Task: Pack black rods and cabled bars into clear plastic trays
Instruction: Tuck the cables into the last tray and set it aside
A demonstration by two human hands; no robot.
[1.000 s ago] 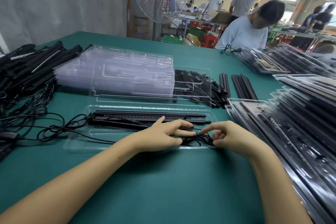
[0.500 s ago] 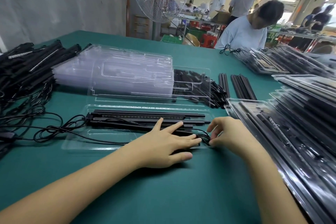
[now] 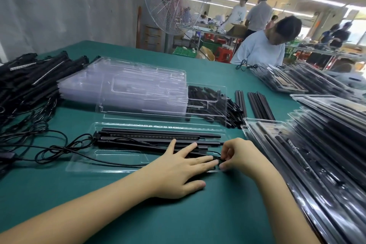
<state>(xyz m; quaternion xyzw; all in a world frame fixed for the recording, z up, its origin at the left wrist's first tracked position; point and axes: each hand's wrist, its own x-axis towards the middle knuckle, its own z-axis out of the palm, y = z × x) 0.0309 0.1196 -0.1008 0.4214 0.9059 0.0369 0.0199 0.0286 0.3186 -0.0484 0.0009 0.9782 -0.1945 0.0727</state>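
On the green counter (image 3: 198, 214), stiff black cabled bars (image 3: 154, 134) are laid in a clear plastic tray (image 3: 118, 156), their limp black cable (image 3: 216, 153), likely best gripped at its bundle, pressed by the flat left hand (image 3: 178, 174) and pinched by the right hand (image 3: 241, 156).

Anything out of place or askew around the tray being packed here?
Yes. A black cable loops out past the left end of the clear tray onto the green table, not yet tucked in. The right hand pinches cable at the tray's right end.
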